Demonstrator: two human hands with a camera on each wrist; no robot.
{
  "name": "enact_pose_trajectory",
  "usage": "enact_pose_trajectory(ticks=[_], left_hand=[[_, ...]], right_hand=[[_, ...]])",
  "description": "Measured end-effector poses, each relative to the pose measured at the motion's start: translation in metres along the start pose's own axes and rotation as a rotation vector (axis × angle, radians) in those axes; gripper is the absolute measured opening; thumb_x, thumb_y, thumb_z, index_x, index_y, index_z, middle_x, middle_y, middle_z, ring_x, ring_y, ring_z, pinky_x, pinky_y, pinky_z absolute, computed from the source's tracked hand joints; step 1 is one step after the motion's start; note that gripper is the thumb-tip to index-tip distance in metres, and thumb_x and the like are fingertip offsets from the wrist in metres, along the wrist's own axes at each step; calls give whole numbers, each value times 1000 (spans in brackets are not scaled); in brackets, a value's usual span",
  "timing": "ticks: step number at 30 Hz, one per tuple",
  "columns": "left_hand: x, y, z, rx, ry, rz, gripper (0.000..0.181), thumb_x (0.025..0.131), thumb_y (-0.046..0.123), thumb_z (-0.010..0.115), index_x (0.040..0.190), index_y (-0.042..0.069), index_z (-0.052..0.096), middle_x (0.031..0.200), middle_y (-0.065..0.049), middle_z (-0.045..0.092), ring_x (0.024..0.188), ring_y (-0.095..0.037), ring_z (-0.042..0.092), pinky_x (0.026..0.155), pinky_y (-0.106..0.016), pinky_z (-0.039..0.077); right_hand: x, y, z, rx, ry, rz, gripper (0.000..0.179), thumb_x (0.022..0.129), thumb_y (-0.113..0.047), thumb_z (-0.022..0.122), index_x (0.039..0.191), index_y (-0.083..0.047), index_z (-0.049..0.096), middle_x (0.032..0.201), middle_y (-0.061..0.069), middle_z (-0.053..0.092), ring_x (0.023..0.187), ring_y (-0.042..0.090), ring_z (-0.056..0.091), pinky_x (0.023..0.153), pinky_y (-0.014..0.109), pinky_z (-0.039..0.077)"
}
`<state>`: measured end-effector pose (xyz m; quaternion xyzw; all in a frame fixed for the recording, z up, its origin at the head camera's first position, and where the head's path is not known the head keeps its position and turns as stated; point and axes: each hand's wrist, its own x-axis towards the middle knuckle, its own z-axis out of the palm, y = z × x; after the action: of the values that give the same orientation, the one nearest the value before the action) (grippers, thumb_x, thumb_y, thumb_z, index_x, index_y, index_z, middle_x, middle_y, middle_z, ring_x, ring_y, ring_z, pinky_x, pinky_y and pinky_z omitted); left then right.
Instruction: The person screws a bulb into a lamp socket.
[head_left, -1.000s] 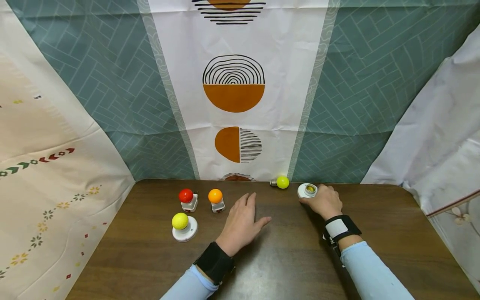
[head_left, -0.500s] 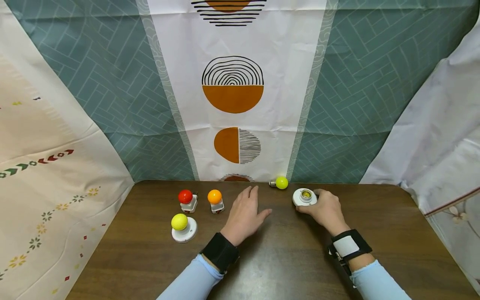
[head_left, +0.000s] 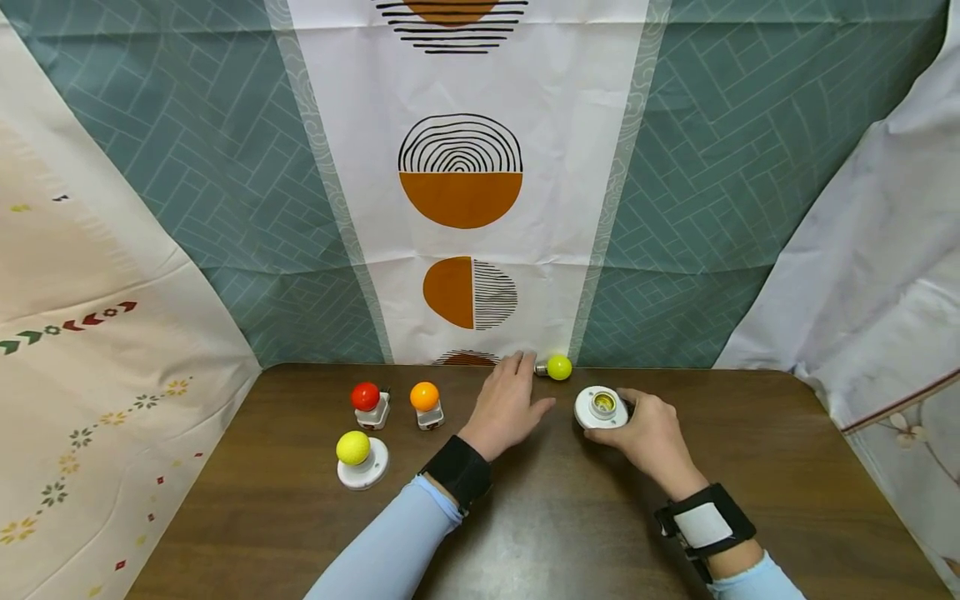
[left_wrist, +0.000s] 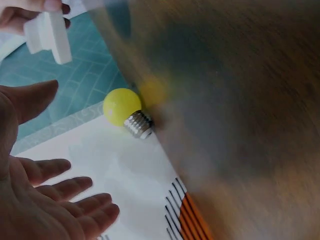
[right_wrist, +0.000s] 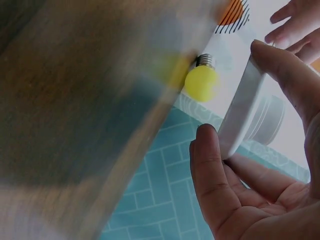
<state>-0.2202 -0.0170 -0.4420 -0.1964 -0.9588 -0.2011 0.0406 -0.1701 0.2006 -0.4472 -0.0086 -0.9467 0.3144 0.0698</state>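
In the head view my right hand [head_left: 651, 435] grips a round white lamp holder [head_left: 587, 415] by its edge, its empty brass-lined socket facing up. The right wrist view shows thumb and fingers on opposite edges of the lamp holder [right_wrist: 242, 107], raised off the tabletop. Left of it, my left hand [head_left: 504, 410] reaches forward with fingers extended and thumb spread, holding nothing. A yellow-green bulb [head_left: 558, 367] lies on its side at the table's back edge, just past the left fingertips. Its metal screw base points toward the left hand; the left wrist view shows this bulb [left_wrist: 121, 106] apart from the fingers.
On the left of the wooden table [head_left: 285, 533] stand a red bulb [head_left: 365, 396] and an orange bulb [head_left: 424, 396], each in a small white base. In front of them a yellow bulb [head_left: 353, 448] sits in a round white holder [head_left: 367, 475]. A patterned cloth [head_left: 472, 200] hangs behind.
My right hand has brought the lamp holder left and nearer to me from the back of the table. My left hand has moved forward and right toward the yellow-green bulb.
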Motion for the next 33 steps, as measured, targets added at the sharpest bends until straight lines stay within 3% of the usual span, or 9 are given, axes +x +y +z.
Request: enact_pose_trajectory(ticks=[6,13,17,25,33], left_hand=[[16,1,10,-27,-40,30,77,86,49,60,144,7,32,146,-12,38,135,-26,36,110,-41,34],[32,5,24,56,-61,48,80,85,47,63,145,6,30,147,-13,36,136,-28,36,111,-41,33],[38,9,30,99,-112,49,80,86,47,62,147,11,25,151,-11,30,138,-31,32,108,-44,35],[40,11,34,151,-200,41,71,88,46,59,147,21,30,153,-8,26,141,-31,25,106,-50,35],[40,9,39,108,-178,70,62,89,38,60,142,18,35,150,-8,34,139,-30,31,106,-47,38]], right_hand=[[-3,1,1,-7,-5,-7,84,57,-40,88,120,7,58,113,21,65,95,29,62,76,42,51],[-3,4,0,8,-30,3,83,56,-39,88,120,6,58,112,19,65,94,26,62,74,39,51],[-2,5,0,1,-41,4,82,56,-39,88,119,5,59,112,18,66,94,25,62,73,37,51],[-3,6,1,-13,-52,6,83,55,-41,88,120,3,59,111,16,66,94,24,62,72,36,50],[-4,4,1,1,-77,12,85,56,-42,87,122,2,58,115,17,64,97,25,61,74,38,51]])
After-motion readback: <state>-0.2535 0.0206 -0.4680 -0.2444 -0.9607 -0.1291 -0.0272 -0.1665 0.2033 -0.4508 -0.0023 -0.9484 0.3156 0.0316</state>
